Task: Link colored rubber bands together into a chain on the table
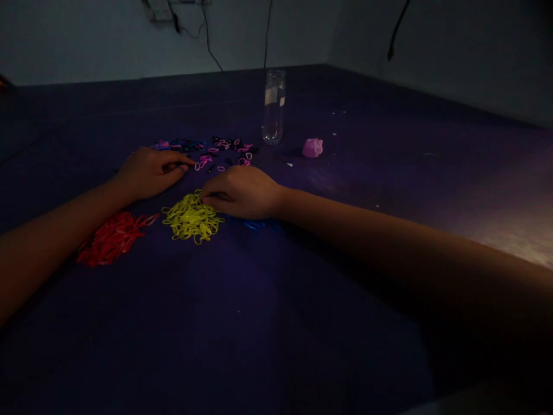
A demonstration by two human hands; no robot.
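Note:
My left hand rests on the dark surface with its index finger stretched out and the thumb slightly apart. Its fingertip is beside a small pink rubber band at the edge of a mixed scatter of pink, black and blue bands. My right hand is closed in a pinch at the upper right edge of a pile of yellow rubber bands; what its fingertips hold is hidden. Blue rubber bands lie partly covered under this hand. Below my left wrist is a pile of red rubber bands.
A clear plastic jar stands upright without a lid behind the bands. To its right sits a small crumpled-looking pink object. Tiny white scraps dot the purple-blue surface. Cables hang along the back wall.

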